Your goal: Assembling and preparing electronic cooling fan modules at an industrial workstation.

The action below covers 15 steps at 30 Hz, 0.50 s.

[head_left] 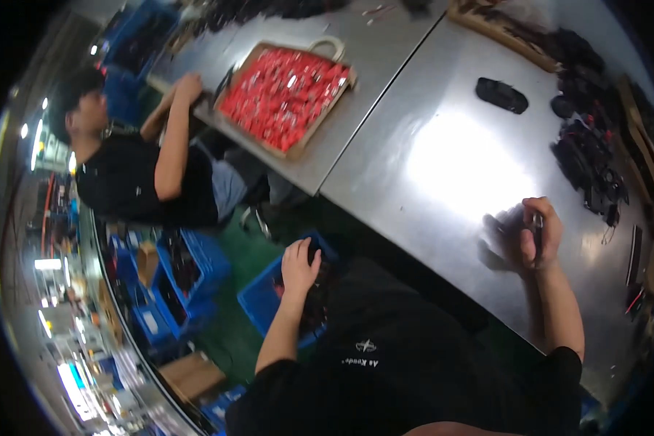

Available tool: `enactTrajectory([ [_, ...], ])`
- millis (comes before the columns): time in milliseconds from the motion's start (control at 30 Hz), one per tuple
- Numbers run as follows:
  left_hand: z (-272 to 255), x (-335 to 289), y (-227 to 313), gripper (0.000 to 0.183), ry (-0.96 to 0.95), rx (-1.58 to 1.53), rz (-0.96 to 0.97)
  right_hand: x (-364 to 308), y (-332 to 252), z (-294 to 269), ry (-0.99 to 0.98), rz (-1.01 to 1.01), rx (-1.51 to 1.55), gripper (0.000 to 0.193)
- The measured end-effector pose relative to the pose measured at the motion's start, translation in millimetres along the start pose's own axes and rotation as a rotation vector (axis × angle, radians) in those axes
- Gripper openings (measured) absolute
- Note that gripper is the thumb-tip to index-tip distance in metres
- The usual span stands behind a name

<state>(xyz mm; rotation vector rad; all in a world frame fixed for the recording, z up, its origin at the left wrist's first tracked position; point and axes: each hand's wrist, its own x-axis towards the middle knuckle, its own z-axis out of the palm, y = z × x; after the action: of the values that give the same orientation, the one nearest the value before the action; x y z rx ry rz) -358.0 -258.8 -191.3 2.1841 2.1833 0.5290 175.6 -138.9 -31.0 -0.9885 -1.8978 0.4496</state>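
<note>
Above the right part of the shiny grey metal table [414, 211], your right hand [548, 234] has its fingers closed around a slim dark handheld piece [537, 236]. Below the table's near edge, your left hand [298, 272] is over a blue plastic bin [253, 296], its fingers curled on what looks like a small black rounded piece [315, 251], though blur hides the detail. You seem to be partway through a batch: one flat black oblong piece [501, 95] lies alone on the table's far part, and a loose heap of black parts [588, 163] runs along the table's right side. Which pieces are finished and which are waiting, the view does not tell, so what is left for you cannot be counted. On the table's left part, a shallow brown cardboard tray [292, 153] full of glossy red pieces [287, 94] sits well apart from both your hands.
</note>
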Motion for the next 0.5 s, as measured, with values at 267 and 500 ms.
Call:
enactTrajectory([
  [267,-154,310,118,0.017,0.538,-0.33,0.624,30,-17,15,-0.126,0.137,-0.482,0.098],
  [500,-58,615,54,0.035,0.245,0.247,0.408,43,-16,12,-0.182,0.194,-0.586,0.11],
])
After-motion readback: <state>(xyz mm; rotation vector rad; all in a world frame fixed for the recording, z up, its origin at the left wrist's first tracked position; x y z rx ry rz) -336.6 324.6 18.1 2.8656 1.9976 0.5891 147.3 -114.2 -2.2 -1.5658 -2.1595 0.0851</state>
